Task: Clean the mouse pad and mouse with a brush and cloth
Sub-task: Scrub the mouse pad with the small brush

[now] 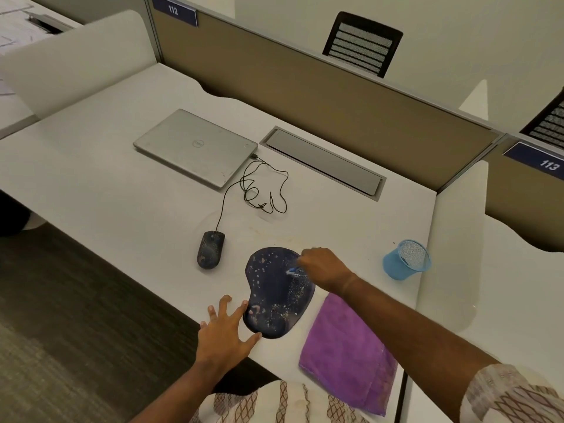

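Observation:
A dark blue mouse pad [274,288], speckled with pale crumbs, lies near the front edge of the white desk [122,190]. My right hand [323,267] grips a small blue brush [292,270] whose tip touches the pad's upper right part; most of the brush is hidden in my fist. My left hand [225,328] lies with spread fingers at the pad's lower left rim, thumb and forefinger touching it. A dusty black wired mouse [210,249] sits left of the pad. A purple cloth [345,355] lies folded at the pad's right.
A closed silver laptop [195,146] sits at the back left, with the mouse cable [262,190] looped beside it. A blue mesh cup [407,259] stands at the right. A grey cable hatch [323,161] runs along the partition. The desk edge drops off at the left.

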{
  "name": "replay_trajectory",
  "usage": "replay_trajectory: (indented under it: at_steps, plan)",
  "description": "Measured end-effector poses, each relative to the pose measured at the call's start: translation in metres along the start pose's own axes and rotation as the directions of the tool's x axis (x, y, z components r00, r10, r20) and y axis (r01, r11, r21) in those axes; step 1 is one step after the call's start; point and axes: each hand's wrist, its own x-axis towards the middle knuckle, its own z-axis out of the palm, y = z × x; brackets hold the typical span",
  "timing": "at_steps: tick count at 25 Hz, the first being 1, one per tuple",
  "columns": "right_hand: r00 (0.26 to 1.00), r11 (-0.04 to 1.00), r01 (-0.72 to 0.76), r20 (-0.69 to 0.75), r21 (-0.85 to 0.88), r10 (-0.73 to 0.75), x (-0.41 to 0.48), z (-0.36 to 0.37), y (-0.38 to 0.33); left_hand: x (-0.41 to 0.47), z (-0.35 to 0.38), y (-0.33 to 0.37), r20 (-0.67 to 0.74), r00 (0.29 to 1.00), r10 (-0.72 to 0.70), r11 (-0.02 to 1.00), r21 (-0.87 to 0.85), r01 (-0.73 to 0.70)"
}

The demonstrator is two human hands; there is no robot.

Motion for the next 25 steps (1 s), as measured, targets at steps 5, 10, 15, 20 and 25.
replay_trajectory:
  at_steps: [5,10,15,20,25]
  plan:
    - [0.994,0.997,-0.068,0.078,-0.045,0.071,-0.016,0.012,0.021,-0.001,0.0,0.0,-0.001,1.0,-0.005,1.0,0.008,0.005]
    - [0.994,0.995,-0.094,0.054,-0.035,0.096,-0.021,0.006,0.038,-0.002,-0.002,0.001,0.006,1.0,-0.008,1.0,0.007,0.008]
    - [0.999,0.999,-0.012,-0.049,0.033,0.013,-0.007,0.004,0.007,-0.002,-0.005,0.003,0.016,1.0,-0.01,1.0,0.007,0.01]
    - [0.998,0.998,-0.05,0.045,-0.045,0.052,-0.014,0.017,0.017,-0.002,-0.005,0.003,0.013,1.0,-0.007,1.0,0.011,0.007]
    - [0.994,0.995,-0.096,0.045,-0.012,0.097,-0.019,0.008,0.039,-0.002,-0.004,0.003,0.017,1.0,-0.009,1.0,0.019,0.008]
